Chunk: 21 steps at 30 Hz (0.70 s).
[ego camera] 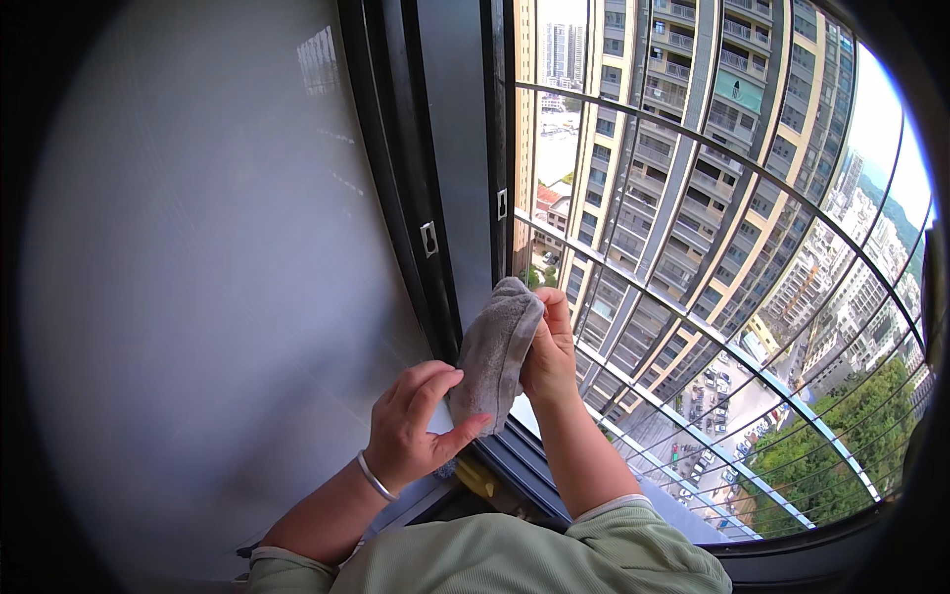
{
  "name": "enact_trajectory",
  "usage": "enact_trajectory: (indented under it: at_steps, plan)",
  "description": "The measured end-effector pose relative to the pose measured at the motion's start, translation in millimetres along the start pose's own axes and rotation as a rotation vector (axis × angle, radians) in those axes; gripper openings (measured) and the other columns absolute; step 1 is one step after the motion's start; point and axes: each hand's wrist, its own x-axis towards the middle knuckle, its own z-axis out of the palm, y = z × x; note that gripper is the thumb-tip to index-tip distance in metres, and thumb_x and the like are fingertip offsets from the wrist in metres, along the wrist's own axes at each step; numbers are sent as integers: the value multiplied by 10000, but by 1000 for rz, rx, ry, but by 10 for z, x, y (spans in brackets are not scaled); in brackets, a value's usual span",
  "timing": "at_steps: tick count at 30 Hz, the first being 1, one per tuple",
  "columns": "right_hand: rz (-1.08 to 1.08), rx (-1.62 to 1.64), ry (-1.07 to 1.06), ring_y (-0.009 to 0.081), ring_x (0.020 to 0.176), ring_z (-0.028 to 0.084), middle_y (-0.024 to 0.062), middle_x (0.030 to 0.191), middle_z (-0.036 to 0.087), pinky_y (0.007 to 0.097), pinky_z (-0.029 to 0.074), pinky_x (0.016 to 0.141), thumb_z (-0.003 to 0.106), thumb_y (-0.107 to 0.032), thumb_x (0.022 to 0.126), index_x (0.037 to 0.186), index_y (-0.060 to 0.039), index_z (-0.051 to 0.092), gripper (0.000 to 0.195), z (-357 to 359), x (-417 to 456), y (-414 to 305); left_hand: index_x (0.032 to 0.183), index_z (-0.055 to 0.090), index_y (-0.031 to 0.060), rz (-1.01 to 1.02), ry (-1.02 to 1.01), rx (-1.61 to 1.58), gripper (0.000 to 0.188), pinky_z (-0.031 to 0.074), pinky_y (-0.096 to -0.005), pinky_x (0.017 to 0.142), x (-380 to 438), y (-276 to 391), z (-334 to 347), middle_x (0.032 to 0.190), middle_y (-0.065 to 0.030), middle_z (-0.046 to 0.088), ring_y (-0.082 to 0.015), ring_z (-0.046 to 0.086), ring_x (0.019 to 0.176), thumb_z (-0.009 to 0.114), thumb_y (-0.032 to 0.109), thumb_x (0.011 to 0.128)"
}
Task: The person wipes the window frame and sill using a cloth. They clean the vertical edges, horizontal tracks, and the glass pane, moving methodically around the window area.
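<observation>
A folded grey plush cloth [496, 356] is held up between my hands, near the black window frame. My right hand [551, 345] pinches its upper right edge between thumb and fingers. At the cloth's lower left, my left hand [419, 419] is curved around it, with the fingertips at its left edge and the thumb against its lower end; a silver bangle [376, 477] circles that wrist. Part of the right hand's fingers is hidden behind the cloth.
Black window frames [415, 148] with metal latch plates [428, 239] run beside a pale smooth wall [200, 260]. To the right, metal guard bars [668, 301] cross the opening, high above a street. Below my hands lies a yellow object [475, 477] near the window track [519, 464].
</observation>
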Motion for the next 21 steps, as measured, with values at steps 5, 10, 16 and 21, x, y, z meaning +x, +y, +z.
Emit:
enact_trajectory:
  at_steps: [5,10,16,21]
  plan:
    - [32,-133,43,107,901,578,39,986,593,245,474,810,535,-85,949,1089,-81,477,151,-137,-401,-63,1015,498,45,-50,-28,-127,545,527,-338,637,140,246,471,896,-109,574,-265,618,758,834,307,676]
    - [56,-107,104,137,900,604,54,1020,608,264,494,799,556,-38,920,1128,-78,462,232,-308,-578,-201,937,516,12,-351,-137,-489,95,499,-288,613,-8,200,537,844,-103,609,-206,622,697,588,30,876]
    - [116,-27,207,163,944,625,85,1003,625,301,512,838,541,-75,935,1120,-68,465,201,-669,-669,-493,939,498,72,-1026,300,-1365,105,477,-282,816,-32,-129,318,935,-38,579,-121,572,877,439,157,955]
    - [218,348,724,290,1115,563,127,1193,588,458,437,993,352,-387,992,1217,-88,509,406,-1381,-1298,-188,947,487,91,-962,261,-1265,122,475,-286,807,243,-80,120,916,-36,586,-126,573,874,427,197,958]
